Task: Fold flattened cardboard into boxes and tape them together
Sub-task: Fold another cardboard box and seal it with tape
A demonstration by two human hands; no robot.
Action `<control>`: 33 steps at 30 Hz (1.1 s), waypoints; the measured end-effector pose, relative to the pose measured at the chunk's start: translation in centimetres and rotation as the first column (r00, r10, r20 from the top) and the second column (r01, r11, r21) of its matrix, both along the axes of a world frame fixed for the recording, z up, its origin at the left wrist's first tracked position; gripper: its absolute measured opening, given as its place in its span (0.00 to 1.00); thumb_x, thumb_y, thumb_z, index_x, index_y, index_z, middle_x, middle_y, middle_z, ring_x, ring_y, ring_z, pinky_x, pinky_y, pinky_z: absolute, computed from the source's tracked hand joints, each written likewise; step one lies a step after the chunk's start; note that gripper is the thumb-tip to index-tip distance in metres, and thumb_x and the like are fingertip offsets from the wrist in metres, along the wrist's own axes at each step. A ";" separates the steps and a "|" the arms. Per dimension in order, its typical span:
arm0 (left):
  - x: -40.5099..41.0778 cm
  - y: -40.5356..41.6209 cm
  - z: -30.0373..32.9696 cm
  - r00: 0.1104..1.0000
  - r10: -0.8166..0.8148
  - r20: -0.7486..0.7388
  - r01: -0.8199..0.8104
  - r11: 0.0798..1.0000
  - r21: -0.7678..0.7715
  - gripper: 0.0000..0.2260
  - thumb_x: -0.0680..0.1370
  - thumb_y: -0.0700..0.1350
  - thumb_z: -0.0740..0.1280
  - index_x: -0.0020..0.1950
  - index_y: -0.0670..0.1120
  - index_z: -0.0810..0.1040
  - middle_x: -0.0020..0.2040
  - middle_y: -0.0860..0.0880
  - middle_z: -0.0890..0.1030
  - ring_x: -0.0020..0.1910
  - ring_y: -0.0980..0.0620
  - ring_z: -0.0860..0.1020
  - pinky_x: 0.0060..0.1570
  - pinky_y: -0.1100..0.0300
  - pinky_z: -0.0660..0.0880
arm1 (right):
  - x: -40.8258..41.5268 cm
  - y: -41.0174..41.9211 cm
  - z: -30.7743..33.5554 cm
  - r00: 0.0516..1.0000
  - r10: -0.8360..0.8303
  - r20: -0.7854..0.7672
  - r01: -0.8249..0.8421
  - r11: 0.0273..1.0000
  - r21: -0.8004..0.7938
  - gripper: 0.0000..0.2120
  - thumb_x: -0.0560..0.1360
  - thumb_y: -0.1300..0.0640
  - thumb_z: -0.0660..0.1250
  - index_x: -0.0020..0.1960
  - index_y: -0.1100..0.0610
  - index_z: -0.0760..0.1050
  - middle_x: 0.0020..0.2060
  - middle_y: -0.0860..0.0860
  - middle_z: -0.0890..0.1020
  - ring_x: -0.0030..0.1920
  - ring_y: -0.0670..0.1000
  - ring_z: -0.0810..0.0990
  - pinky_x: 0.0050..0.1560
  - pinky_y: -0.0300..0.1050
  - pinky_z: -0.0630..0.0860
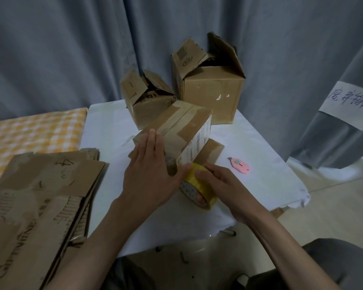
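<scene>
Box (176, 130) mid-bench (105, 130), tilted; near end hidden by left hand (149, 170), fingers flat on top. Right hand (220, 183) grips tape roll (197, 191) at box corner, core half-hidden. Bare bench right, around pink cutter (240, 165).

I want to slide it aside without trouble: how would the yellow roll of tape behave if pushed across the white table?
The yellow roll of tape looks tilted on its edge under the right hand, so it would probably roll once released. Its round, glossy surface may slip on the white table. It seems light.
</scene>
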State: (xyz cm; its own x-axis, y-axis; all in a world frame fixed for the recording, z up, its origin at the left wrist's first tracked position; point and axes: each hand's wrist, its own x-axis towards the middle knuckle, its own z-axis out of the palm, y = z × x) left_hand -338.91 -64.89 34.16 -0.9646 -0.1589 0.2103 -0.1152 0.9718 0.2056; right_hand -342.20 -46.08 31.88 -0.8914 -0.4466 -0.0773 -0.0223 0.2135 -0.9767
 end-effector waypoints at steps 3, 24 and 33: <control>0.0 0.0 -0.1 1.000 -0.005 -0.016 0.005 1.000 0.004 0.48 0.72 0.76 0.45 0.81 0.44 0.44 0.81 0.46 0.44 0.80 0.49 0.44 0.73 0.57 0.40 | 0.4 0.3 0.6 0.998 0.061 0.024 -0.061 0.998 0.013 0.12 0.79 0.43 0.64 0.41 0.28 0.80 0.36 0.32 0.83 0.38 0.32 0.81 0.34 0.23 0.73; -0.2 0.0 -0.6 0.999 0.017 -0.034 -0.014 0.996 0.086 0.56 0.65 0.83 0.45 0.81 0.46 0.42 0.81 0.48 0.42 0.80 0.51 0.42 0.75 0.57 0.39 | -7.1 4.5 0.7 0.844 -0.209 -0.494 0.404 0.854 0.328 0.05 0.77 0.54 0.71 0.47 0.54 0.77 0.42 0.48 0.81 0.45 0.54 0.80 0.40 0.53 0.77; -0.2 0.5 -0.3 1.000 0.030 -0.003 -0.030 0.991 0.131 0.59 0.62 0.85 0.49 0.81 0.47 0.39 0.81 0.50 0.39 0.79 0.54 0.39 0.78 0.53 0.42 | -4.8 0.8 3.0 0.723 0.116 -0.681 -0.136 0.990 0.025 0.09 0.72 0.75 0.71 0.49 0.64 0.83 0.46 0.53 0.84 0.50 0.45 0.83 0.49 0.33 0.77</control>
State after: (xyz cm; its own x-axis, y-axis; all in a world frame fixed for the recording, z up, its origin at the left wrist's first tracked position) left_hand -339.14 -64.38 33.85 -0.9580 -0.2142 0.1905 -0.1426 0.9327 0.3314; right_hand -346.99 -45.24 34.88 -0.6361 -0.5518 0.5393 -0.7066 0.1356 -0.6945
